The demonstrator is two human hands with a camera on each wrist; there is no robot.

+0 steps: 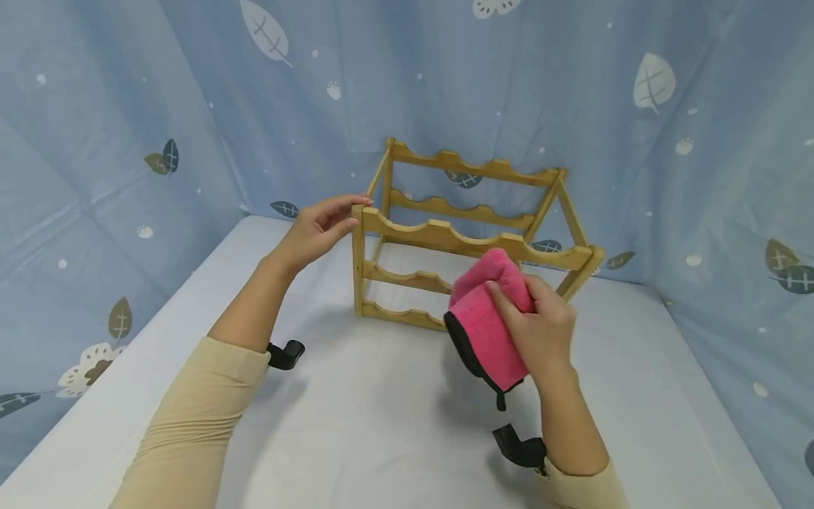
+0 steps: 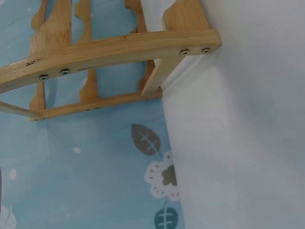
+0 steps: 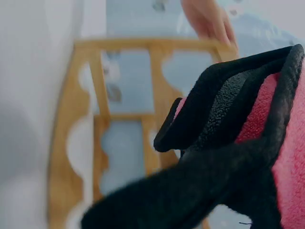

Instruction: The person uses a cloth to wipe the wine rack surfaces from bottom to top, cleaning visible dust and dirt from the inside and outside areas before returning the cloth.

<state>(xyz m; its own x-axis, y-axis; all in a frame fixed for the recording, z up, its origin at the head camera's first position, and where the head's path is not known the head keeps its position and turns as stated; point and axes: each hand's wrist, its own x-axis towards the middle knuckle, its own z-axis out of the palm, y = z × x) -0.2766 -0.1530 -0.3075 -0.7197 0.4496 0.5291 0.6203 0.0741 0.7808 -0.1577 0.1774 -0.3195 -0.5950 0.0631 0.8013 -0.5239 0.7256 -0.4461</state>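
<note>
A light wooden rack (image 1: 432,232) with scalloped rails stands on the white table. At its front left upper corner my left hand (image 1: 318,230) holds the post, fingers over the top and thumb against the side. My right hand (image 1: 547,325) grips a folded pink cloth (image 1: 486,339) with black edging and a small loop, thumb on its face. The cloth overlaps the rack's front rails in the head view. In the right wrist view, the cloth's dark grey inner side shows between folds, and the left fingers (image 3: 219,28) rest at the rack's corner. Screws dot the rack's end post (image 2: 119,50).
Blue curtains (image 1: 509,85) printed with leaves and flowers hang behind and at both sides. The white tabletop (image 1: 369,417) runs up to them. A black bent wrist mount (image 1: 286,355) sits by the left sleeve, and another black mount (image 1: 521,449) by the right.
</note>
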